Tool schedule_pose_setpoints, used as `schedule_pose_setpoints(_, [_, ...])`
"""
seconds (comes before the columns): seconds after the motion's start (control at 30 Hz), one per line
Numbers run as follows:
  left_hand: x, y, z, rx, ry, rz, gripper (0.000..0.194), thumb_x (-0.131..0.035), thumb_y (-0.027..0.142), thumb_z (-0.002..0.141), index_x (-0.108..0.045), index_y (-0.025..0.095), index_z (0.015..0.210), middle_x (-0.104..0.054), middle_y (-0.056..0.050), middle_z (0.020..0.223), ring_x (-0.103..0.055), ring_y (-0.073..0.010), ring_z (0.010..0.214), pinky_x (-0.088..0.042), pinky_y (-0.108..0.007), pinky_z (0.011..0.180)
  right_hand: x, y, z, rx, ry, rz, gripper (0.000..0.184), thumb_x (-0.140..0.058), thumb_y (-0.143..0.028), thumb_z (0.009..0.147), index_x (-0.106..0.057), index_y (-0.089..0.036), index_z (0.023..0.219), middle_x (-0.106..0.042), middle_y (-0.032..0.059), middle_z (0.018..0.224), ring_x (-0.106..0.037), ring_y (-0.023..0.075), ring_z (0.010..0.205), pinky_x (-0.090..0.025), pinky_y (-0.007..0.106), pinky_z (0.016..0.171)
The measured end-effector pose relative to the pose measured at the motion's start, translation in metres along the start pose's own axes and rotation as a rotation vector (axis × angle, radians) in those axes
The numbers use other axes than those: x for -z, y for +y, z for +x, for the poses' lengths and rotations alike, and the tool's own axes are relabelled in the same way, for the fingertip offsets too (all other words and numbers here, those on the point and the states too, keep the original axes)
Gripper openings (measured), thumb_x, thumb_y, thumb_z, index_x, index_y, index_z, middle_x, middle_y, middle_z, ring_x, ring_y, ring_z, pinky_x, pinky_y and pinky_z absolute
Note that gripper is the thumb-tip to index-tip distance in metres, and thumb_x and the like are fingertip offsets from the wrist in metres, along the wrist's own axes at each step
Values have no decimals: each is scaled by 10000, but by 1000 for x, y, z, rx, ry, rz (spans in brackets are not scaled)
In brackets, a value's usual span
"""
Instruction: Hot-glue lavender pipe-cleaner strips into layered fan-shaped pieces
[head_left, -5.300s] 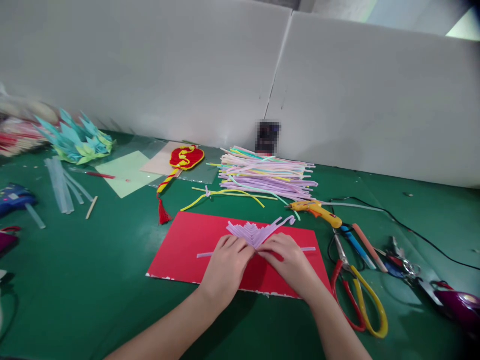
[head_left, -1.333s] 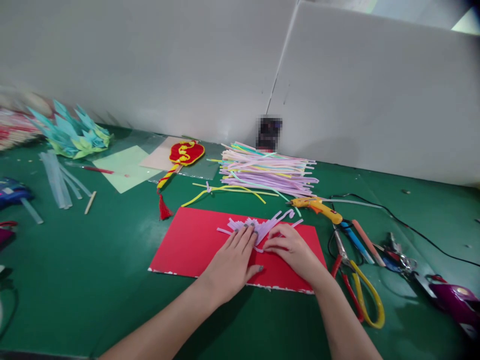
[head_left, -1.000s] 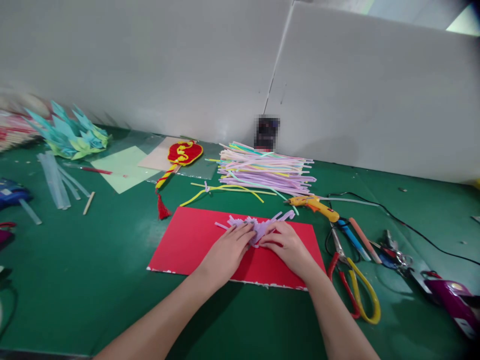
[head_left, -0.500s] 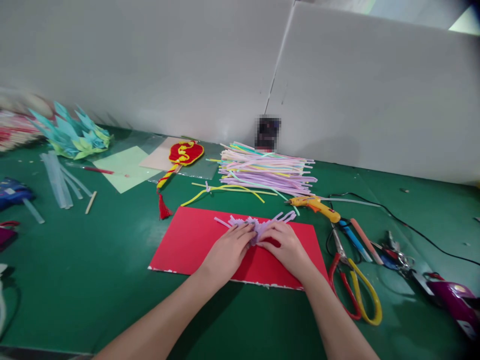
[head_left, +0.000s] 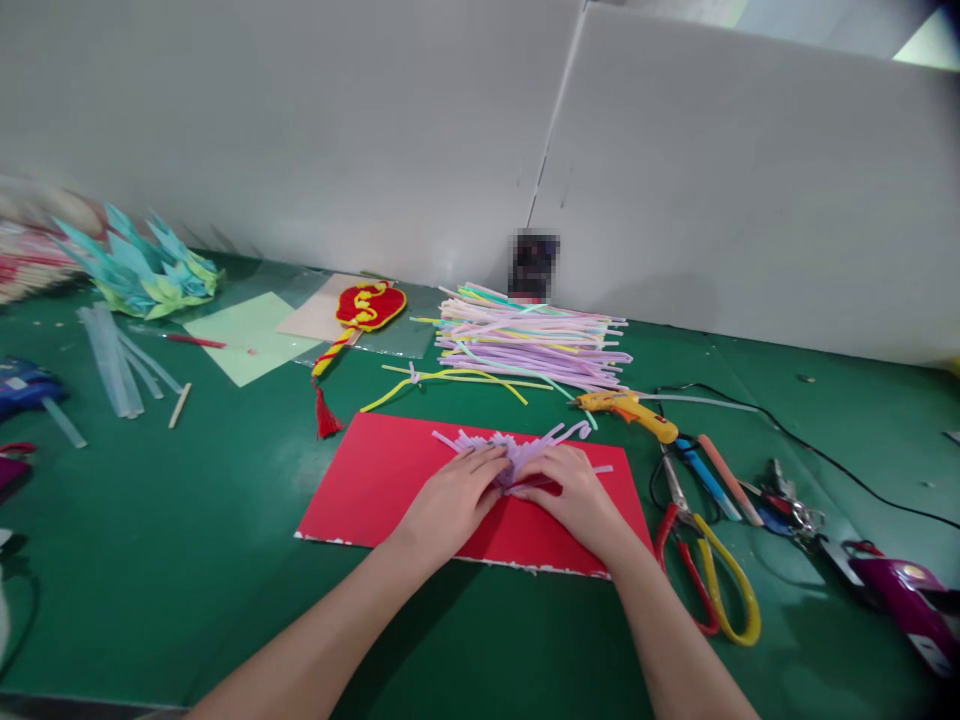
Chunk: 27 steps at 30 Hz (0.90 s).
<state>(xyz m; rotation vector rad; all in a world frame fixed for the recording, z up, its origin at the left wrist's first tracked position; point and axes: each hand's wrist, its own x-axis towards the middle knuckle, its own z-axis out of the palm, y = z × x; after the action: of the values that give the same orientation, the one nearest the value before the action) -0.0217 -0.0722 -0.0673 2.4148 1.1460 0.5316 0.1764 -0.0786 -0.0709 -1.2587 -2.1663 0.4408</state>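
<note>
Both hands are closed on a woven piece of lilac pipe cleaners, held over a red board with a ragged white front edge. My left hand grips its left side, fingers pressed together on top. My right hand pinches the right side, thumb and fingertips near the middle. Loose lilac ends stick out behind the fingers, one of them curled at the tip. Another straight end shows to the right of my right hand. The fingers hide the piece's lower part.
Behind the board lies a pile of pastel pipe cleaners. To the right are a yellow glue gun, scissors with red and yellow handles, and keys. A red fan-shaped ornament and glue sticks lie left.
A straight lilac end now sticks out to the right of my right hand. The curled end at the back has shifted slightly. Both hands stay in nearly the same place.
</note>
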Motion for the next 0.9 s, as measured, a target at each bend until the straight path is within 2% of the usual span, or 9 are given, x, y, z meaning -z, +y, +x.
schedule_pose_setpoints(0.17, [5,3,1,-32,0,34,336,-478,167,869,-497,213,1201,-486,-24,1328,-406,-144,1242,-299,-352,1071,2,0,0,29,-36,35,88,-591,-280,809,-643,-230,759,-651,18,806,-576,181,857,-407,361,824])
schedule_pose_setpoints(0.33, [13,9,2,-153,14,102,170,-455,218,893,-597,219,988,-530,-16,1282,-418,-159,1231,-248,-391,1083,9,-3,-3,34,-19,109,88,-549,-242,838,-631,-228,808,-642,26,863,-571,178,900,-419,354,846])
schedule_pose_setpoints(0.4, [15,11,2,-174,33,95,145,-464,228,891,-607,210,908,-600,-12,1175,-472,-156,1173,-246,-387,1079,11,-5,-3,21,-15,144,89,-540,-228,842,-626,-230,820,-645,19,869,-576,169,901,-426,340,851])
schedule_pose_setpoints(0.5, [15,13,2,-177,48,73,145,-472,220,888,-606,188,844,-661,0,914,-573,-137,974,-295,-348,1041,11,-9,-3,15,-18,169,78,-544,-213,836,-620,-232,828,-659,7,850,-585,162,881,-433,334,849])
schedule_pose_setpoints(0.57, [15,14,2,-176,46,82,163,-461,219,893,-608,179,835,-648,-1,831,-583,-138,885,-358,-329,977,11,-11,-2,28,-14,172,72,-552,-206,831,-619,-234,827,-669,0,832,-593,162,867,-428,348,863])
schedule_pose_setpoints(0.67, [14,14,0,-186,29,134,199,-416,228,911,-608,187,878,-638,-23,857,-573,-161,892,-418,-326,855,11,-13,-2,31,-5,159,64,-568,-200,823,-617,-240,826,-678,-11,826,-604,165,872,-392,389,929])
schedule_pose_setpoints(0.77, [13,13,-2,-222,10,198,230,-376,219,926,-604,193,903,-633,-34,873,-571,-171,887,-413,-327,798,13,-15,-2,23,-4,128,89,-580,-224,818,-623,-249,891,-683,0,882,-605,178,908,-407,394,921])
schedule_pose_setpoints(0.9, [12,10,-3,-204,25,245,229,-368,199,928,-595,189,903,-634,-28,859,-576,-169,863,-387,-322,763,16,-17,-2,11,-39,116,118,-565,-234,828,-638,-260,917,-681,5,919,-606,175,911,-457,333,834])
